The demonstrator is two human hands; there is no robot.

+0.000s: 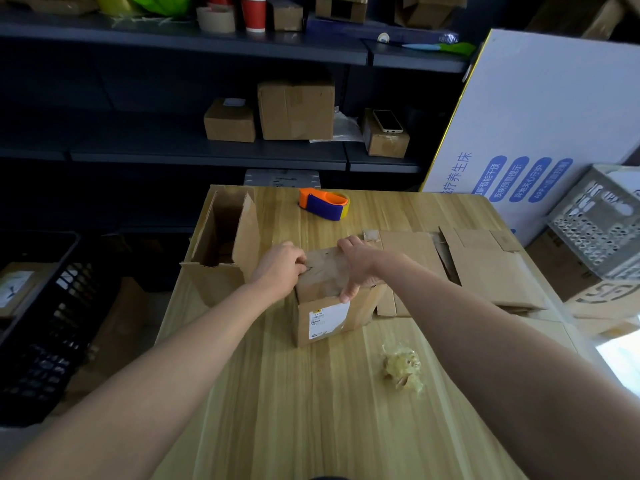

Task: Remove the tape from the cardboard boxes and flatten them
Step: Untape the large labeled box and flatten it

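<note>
A small taped cardboard box [329,306] with a white label on its near side stands in the middle of the wooden table [311,393]. My left hand [280,268] rests at the box's top left edge, fingers curled and pinching at the tape there. My right hand [358,268] grips the top right of the box, thumb down on its near face. An opened box [221,244] with raised flaps stands to the left. Flattened boxes [485,268] lie in a pile on the right. A crumpled wad of removed tape [403,367] lies near the front right.
An orange and purple tape dispenser [323,202] sits at the table's far side. A black crate [41,323] stands on the left, a grey crate [599,220] on the right. Dark shelves [207,150] behind hold more boxes. A large white carton [540,116] leans at right.
</note>
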